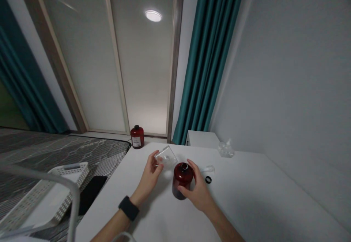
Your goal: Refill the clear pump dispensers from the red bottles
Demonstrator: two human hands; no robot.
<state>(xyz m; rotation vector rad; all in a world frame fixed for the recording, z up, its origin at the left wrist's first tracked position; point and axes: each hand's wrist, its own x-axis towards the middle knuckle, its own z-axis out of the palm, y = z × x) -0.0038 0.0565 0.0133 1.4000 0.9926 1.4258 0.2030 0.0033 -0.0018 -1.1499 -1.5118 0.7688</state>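
My left hand (pixel 153 166) pinches the edge of a clear, square-topped plastic piece (pixel 168 157), tilted up over the white table; its exact kind I cannot make out. Just right of it, my right hand (pixel 197 186) is wrapped around a dark red bottle (pixel 182 178), which stands upright with its neck uncapped. A black ring-shaped cap (pixel 208 179) lies on the table beyond that hand. Close to it is a small clear-and-white item (pixel 208 169), partly hidden by my fingers. A black band is on my left wrist.
A second red bottle (pixel 137 137) with a black cap and white label stands at the far left corner of the white table (pixel 246 198). Crumpled clear plastic (pixel 226 149) lies at the back right. A white basket (pixel 68 183) and a black flat object (pixel 93 194) are at left.
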